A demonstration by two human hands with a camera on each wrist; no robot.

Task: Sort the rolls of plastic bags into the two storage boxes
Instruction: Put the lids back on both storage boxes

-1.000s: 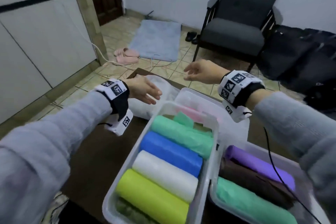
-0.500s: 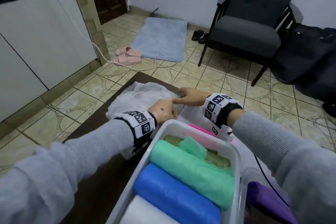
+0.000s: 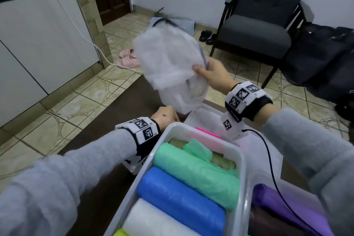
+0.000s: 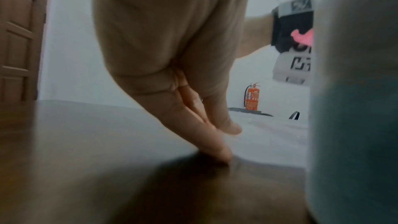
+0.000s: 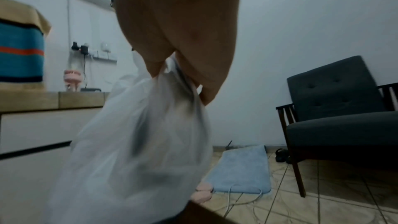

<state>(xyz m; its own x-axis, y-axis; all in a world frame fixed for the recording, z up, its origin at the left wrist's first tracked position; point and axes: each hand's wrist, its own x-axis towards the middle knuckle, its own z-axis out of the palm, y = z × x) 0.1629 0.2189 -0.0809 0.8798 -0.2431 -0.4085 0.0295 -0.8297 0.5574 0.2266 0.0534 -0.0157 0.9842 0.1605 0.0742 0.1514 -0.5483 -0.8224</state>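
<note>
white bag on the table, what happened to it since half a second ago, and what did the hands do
The right hand took hold of the white bag and lifted it off the table, up and away from the boxes. The left hand let go and now rests with straight fingers on the table. The rolls in the near box stayed as they were.

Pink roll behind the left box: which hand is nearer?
Left. The left hand rests on the table just left of the pink roll; the right hand is raised above it, holding a white bag.
</note>
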